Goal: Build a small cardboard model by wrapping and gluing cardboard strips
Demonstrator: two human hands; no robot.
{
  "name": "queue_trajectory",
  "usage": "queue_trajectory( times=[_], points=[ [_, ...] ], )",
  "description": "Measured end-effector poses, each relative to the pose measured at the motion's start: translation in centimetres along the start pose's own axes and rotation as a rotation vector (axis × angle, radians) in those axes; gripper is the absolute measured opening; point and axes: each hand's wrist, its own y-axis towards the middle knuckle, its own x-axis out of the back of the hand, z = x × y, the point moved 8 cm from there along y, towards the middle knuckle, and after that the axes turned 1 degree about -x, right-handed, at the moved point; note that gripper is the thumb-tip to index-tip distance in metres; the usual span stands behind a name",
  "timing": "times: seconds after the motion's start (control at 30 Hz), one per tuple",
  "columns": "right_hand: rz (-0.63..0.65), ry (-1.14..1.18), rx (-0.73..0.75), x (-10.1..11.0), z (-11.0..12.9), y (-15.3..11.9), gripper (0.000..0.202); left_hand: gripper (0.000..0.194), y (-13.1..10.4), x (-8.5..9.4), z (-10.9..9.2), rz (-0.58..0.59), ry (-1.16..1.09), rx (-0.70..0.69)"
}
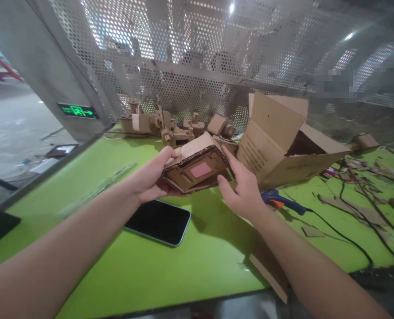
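Observation:
Between my two hands is a small cardboard box (199,146), tilted so that its recessed side faces me. A pink patch (200,170) shows inside it, and the corrugated edges are visible. My left hand (158,175) grips the box's left end, thumb on top and fingers underneath. At the right end, my right hand (239,184) holds it with the thumb on the near lower edge and the fingers along the far side. Below the box, a dark-screened phone (160,223) lies on the green tabletop (197,270).
A large open carton (270,155) stands behind my right hand. Beside it lies a blue glue gun (288,202) with a trailing cord. Cardboard scraps (353,210) litter the right side. Cardboard models (180,130) line the back near a perforated metal panel (183,57). A ruler (107,186) lies left.

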Motion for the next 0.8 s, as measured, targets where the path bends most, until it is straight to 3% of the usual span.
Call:
queue_trajectory(
  times=[0.47, 0.8],
  points=[
    [0.032, 0.028, 0.017, 0.17, 0.31, 0.18, 0.068, 0.046, -0.06, -0.2, 0.02, 0.02, 0.011, -0.006],
    [0.019, 0.046, -0.015, 0.54, 0.14, 0.51, 0.056, 0.049, -0.12, -0.36, 0.19, 0.045, -0.003, 0.016]
  ],
)
